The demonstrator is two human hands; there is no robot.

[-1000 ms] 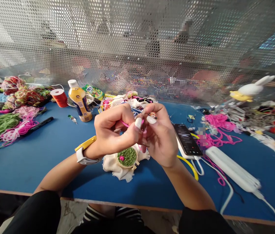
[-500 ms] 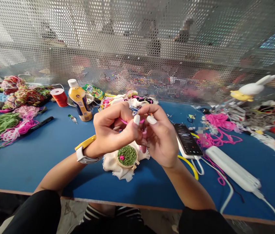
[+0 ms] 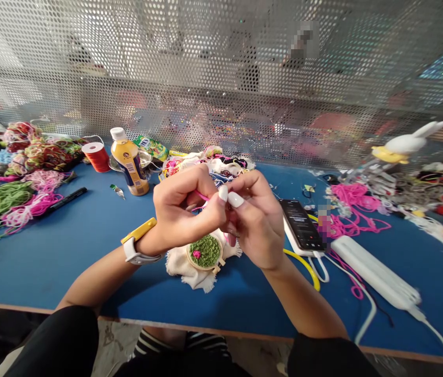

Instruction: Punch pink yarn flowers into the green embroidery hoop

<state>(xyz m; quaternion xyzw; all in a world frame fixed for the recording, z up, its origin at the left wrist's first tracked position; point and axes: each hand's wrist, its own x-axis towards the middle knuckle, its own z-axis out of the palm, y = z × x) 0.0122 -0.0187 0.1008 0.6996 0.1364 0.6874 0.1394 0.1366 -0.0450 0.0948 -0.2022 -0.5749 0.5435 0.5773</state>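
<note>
In the middle, a pink strand (image 3: pixel 201 196) is seen by white thumbnails (image 3: pixel 235 199), over a round patch (image 3: pixel 208 250) that is stitched bumpy green with one pink spot (image 3: pixel 197 255) on cream cloth (image 3: pixel 194 276). On the left, a spool (image 3: pixel 98 159) is coloured red and a bottle (image 3: pixel 129 163) yellow, while hot-pink string (image 3: pixel 349 196) is seen right on the blue table (image 3: pixel 68 235). At the top, the grey wall (image 3: pixel 206 57) is covered in little dots, and at the bottom, cloth (image 3: pixel 150 346) is striped black and white.

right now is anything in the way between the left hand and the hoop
Nothing visible stands between the left hand and the hoop on the table below; the hand hides part of its far edge, so I cannot tell there.
</note>
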